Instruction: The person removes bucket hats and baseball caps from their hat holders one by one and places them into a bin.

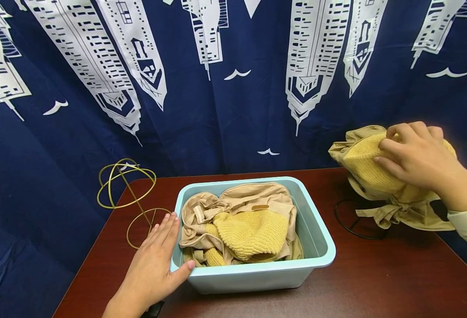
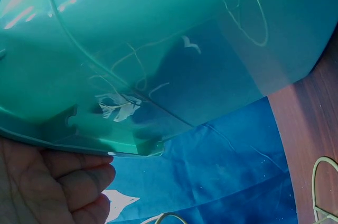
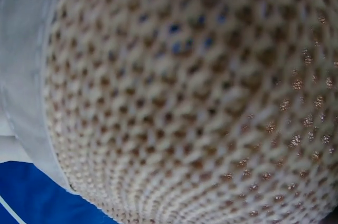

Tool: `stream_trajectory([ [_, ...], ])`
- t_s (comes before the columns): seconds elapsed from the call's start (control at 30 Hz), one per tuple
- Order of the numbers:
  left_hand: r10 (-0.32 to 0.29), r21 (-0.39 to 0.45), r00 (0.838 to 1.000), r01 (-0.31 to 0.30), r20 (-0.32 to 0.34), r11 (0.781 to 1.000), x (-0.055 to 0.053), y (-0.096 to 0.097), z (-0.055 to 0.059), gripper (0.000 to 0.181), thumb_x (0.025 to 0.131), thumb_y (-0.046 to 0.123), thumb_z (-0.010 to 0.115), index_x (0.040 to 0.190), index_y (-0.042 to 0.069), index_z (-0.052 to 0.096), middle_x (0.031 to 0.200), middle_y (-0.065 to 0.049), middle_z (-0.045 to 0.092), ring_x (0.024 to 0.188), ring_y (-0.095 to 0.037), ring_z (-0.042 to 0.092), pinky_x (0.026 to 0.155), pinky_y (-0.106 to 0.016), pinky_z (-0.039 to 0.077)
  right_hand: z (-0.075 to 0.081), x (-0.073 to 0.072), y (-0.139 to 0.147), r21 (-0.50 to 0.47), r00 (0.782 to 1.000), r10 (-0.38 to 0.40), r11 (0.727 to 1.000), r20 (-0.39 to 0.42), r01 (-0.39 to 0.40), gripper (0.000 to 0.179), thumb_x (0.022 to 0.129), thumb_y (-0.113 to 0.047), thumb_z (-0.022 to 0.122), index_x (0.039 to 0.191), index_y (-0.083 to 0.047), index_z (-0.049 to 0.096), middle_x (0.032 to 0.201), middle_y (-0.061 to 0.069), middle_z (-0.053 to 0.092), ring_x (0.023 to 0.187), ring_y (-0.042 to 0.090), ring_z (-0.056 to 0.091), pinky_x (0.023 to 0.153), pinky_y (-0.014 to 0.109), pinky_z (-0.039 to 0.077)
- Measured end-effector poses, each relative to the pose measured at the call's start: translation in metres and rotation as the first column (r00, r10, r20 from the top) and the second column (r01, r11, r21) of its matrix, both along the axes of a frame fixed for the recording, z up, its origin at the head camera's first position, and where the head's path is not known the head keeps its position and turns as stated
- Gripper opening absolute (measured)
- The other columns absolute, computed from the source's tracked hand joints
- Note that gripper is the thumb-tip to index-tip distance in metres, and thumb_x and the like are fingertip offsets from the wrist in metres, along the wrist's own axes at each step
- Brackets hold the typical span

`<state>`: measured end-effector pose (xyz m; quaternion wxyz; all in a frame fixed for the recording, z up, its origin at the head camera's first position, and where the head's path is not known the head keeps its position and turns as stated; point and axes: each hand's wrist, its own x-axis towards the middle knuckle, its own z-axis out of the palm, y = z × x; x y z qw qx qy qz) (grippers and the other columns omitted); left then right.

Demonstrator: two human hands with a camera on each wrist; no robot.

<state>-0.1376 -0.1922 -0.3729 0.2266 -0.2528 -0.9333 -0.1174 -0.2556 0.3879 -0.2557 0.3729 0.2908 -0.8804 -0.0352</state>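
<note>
A sun hat [image 1: 400, 176] with a yellow knit crown, khaki fabric brim and tied bow is at the right, over a black wire stand [image 1: 352, 227]. My right hand [image 1: 424, 154] grips its crown from above with bent fingers. Close-up knit mesh of the hat [image 3: 185, 97] fills the right wrist view. At the middle stands a light blue plastic bin [image 1: 317, 234] containing folded tan and yellow knit hats [image 1: 253, 229]. With fingers straight, my left hand [image 1: 154, 265] rests against the bin's left rim, thumb at the front corner. The left wrist view shows its fingers beneath the rim.
A gold wire hat stand [image 1: 138, 201] rises at the table's left back, just beyond my left hand. Behind the dark red-brown table [image 1: 360, 282] hangs a navy curtain [image 1: 233, 119] with white building prints.
</note>
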Motion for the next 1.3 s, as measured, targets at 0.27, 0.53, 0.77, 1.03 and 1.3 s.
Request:
stream_trajectory([
  [0.27,-0.003,0.009,1.0,0.003,-0.006,1.0,0.0,0.0,-0.001,0.09,0.083,0.052,0.069,0.144,-0.009,0.044,0.151,-0.021,0.042,0.142,-0.034,0.036,0.115,-0.048,0.029,0.001,0.004,-0.009,0.019,1.0,-0.01,1.0,0.009,0.01,0.03,0.093,-0.045,0.059,0.082,-0.017,0.054,0.101,0.015,0.052,0.091,0.047,0.045,0.069,0.065,0.03],
  [0.53,-0.002,0.004,1.0,0.002,-0.002,1.0,0.0,0.002,0.0,0.09,0.083,0.054,0.069,0.144,-0.008,0.044,0.151,-0.021,0.041,0.142,-0.034,0.036,0.112,-0.051,0.032,-0.008,0.006,-0.008,0.031,0.999,-0.023,0.999,0.031,0.022,0.03,0.092,-0.045,0.062,0.082,-0.018,0.054,0.099,0.014,0.052,0.091,0.044,0.046,0.069,0.063,0.031],
  [0.77,0.0,0.007,1.0,0.0,0.005,1.0,0.001,0.001,-0.001,0.09,0.084,0.053,0.069,0.145,-0.008,0.043,0.152,-0.021,0.04,0.143,-0.033,0.034,0.12,-0.036,0.016,0.009,0.012,-0.009,-0.023,0.999,0.006,1.0,-0.034,-0.007,0.06,0.097,-0.069,0.031,0.084,-0.016,0.057,0.1,0.016,0.052,0.089,0.049,0.043,0.065,0.063,0.027],
  [1.03,-0.004,0.015,1.0,0.004,-0.003,1.0,0.001,0.0,-0.002,0.089,0.084,0.052,0.069,0.145,-0.008,0.044,0.153,-0.02,0.04,0.143,-0.033,0.035,0.12,-0.027,0.006,0.03,0.024,-0.023,-0.036,0.998,0.005,0.999,-0.061,-0.008,0.069,0.095,-0.074,0.025,0.085,-0.014,0.058,0.102,0.02,0.052,0.093,0.052,0.041,0.068,0.066,0.026],
  [1.3,-0.006,0.013,1.0,0.006,-0.018,1.0,0.001,0.0,-0.002,0.089,0.083,0.052,0.07,0.144,-0.009,0.045,0.152,-0.021,0.041,0.141,-0.034,0.037,0.12,-0.037,0.018,0.056,0.038,-0.051,-0.018,0.988,0.076,0.997,-0.133,-0.079,0.065,0.096,-0.07,0.03,0.084,-0.012,0.057,0.105,0.021,0.052,0.094,0.052,0.04,0.067,0.065,0.025],
])
